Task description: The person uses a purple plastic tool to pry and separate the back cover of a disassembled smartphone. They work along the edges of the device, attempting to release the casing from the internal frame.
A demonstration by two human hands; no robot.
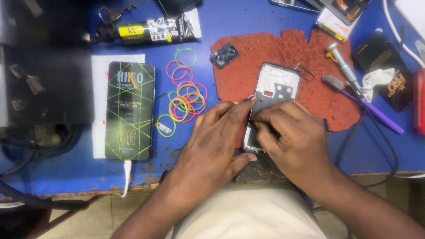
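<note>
A grey phone frame [276, 86] lies on a red mat [283, 53] on the blue table. My left hand [212, 141] grips the frame's lower left edge, thumb under its bottom end. My right hand [290, 137] covers the frame's lower half, its fingertips pinched together against the frame; what they pinch is hidden. A small dark camera cover [224, 54] sits on the mat's upper left.
A black phone [129, 110] with a green-lined sheet lies left on a white cable. Coloured rubber bands [186, 95], a glue tube [155, 31], a grey screwdriver [344, 66], a purple-handled brush [367, 106] and a black box [387, 75] surround the mat. The table's front edge [88, 186] is chipped.
</note>
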